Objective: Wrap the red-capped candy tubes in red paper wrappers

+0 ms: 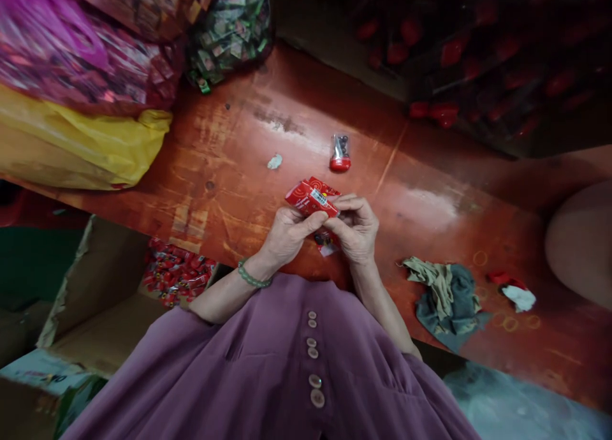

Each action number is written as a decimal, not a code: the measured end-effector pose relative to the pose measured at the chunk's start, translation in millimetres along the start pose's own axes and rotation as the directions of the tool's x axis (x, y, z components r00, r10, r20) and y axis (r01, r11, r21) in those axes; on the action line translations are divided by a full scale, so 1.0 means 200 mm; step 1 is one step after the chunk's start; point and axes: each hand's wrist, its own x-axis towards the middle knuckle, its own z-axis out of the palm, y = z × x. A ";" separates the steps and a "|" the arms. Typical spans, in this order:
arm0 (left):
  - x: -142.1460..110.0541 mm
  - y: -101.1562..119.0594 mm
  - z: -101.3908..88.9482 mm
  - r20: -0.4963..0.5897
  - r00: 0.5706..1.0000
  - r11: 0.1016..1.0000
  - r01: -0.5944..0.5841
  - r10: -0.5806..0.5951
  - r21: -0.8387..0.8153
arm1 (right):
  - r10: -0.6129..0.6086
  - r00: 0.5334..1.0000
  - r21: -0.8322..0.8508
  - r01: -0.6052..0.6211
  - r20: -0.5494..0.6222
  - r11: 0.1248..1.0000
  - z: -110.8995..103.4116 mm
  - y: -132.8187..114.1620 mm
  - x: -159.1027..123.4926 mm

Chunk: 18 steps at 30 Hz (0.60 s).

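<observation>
Both hands at frame centre, over worn red-brown table (430,204). Left hand (287,233) closed, thumb pinching red printed packet (312,196) from below. Right hand (356,226) closed, fingertips on packet's right edge. Small dark item with white tag (326,242) hangs between palms, too small to identify. Above hands: small clear vial with red cap (340,153), lying apart. Crumpled cloth (447,296) lower right. Cardboard box of red packets (174,274) lower left. Bulging plastic bags (86,76) upper left.
</observation>
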 end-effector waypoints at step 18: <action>-0.94 0.48 -0.84 -0.636 0.758 0.350 0.639 -0.140 0.685 | -0.049 0.920 -0.756 0.348 0.388 0.555 -0.19 -0.05 0.02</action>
